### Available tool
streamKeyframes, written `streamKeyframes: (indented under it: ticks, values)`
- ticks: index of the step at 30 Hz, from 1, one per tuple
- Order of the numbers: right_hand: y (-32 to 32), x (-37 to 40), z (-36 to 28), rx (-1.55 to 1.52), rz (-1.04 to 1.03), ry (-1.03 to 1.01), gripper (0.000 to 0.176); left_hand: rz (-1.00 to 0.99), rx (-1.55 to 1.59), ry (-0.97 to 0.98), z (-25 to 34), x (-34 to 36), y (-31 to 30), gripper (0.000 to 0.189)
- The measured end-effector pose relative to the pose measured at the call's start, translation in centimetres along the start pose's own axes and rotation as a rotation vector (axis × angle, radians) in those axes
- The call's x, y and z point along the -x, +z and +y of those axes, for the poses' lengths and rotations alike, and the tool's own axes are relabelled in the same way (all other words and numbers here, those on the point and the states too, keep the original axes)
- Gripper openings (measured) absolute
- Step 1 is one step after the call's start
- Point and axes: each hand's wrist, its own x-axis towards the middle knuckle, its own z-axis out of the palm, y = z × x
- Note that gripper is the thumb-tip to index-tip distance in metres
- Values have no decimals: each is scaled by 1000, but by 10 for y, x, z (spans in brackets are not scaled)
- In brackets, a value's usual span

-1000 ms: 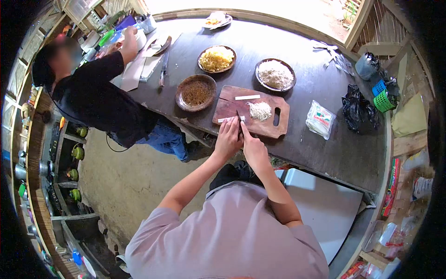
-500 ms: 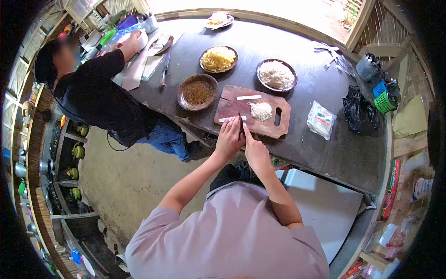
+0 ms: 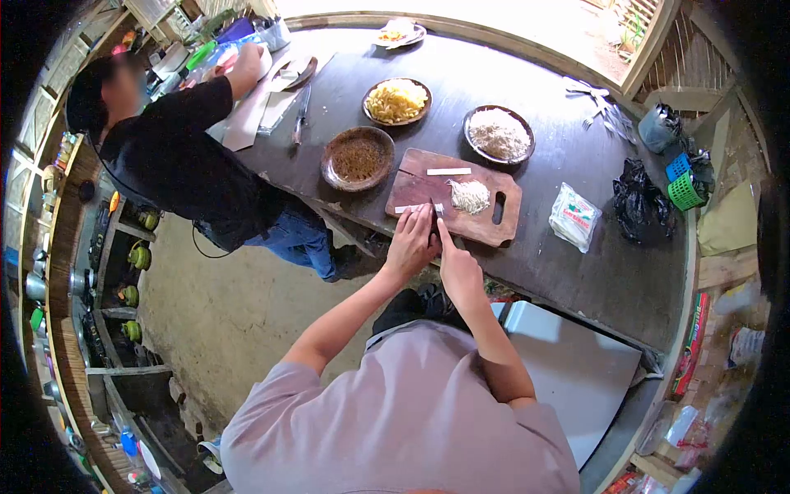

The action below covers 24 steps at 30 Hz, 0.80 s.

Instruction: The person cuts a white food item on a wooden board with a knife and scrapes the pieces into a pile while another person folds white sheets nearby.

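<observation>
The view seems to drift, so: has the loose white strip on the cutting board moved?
No. The white strip still lies along the far edge of the cutting board, above the shredded pile; only the camera shifted.

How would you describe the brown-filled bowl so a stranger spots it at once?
On the long dark table, find the wooden board at its near edge. The brown bowl sits beside the board's end away from the handle hole. It alone holds dark brown bits, unlike the yellow bowl and the pale bowl behind.

Brown bowl [image 3: 357, 158], white packet [image 3: 574, 217], black bag [image 3: 638, 200], green basket [image 3: 684, 192]
</observation>
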Motion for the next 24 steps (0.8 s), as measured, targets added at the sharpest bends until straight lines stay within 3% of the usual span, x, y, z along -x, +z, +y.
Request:
streamKeyframes:
  ticks: [12, 18, 24]
  values:
    - [3, 22, 5, -27, 15, 10, 58, 13, 66, -8, 0, 1, -1, 61]
    - [6, -7, -5, -27, 53, -13, 56, 11, 26, 58, -5, -1, -4, 61]
    - [6, 27, 2, 33, 55, -4, 56, -25, 53, 1, 0, 0, -5, 65]
